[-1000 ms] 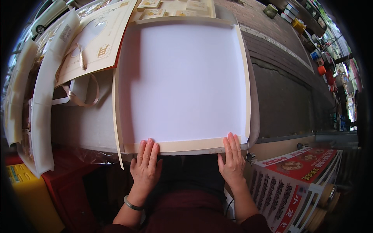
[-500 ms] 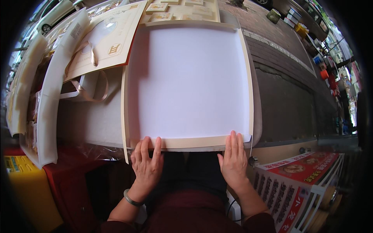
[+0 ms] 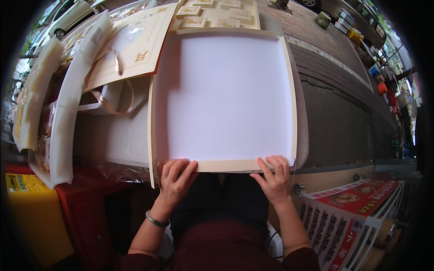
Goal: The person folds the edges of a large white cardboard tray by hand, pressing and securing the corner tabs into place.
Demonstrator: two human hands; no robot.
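Note:
A large shallow cardboard box tray (image 3: 230,99) with a white inside and narrow cream rims lies on the table in front of me. Along its near rim, my left hand (image 3: 174,180) curls its fingers over the left end, close to the corner. My right hand (image 3: 275,180) bends its fingers over the same rim toward the right corner, its thumb on the near side. Both hands hold the rim between them; what lies under the fingertips is hidden. On the left side, a loose cream strip (image 3: 152,174) sticks out past the near corner.
A cream gift bag (image 3: 126,49) with ribbon handles lies at the far left of the grey table (image 3: 113,140). Beyond the tray sits a box of small packets (image 3: 217,13). White plastic crates (image 3: 68,113) stand left; a red printed sign (image 3: 352,198) stands lower right.
The fingers of both hands, straighter before, are now bent over the near rim. My left hand has shifted slightly right. The whole view has moved a little.

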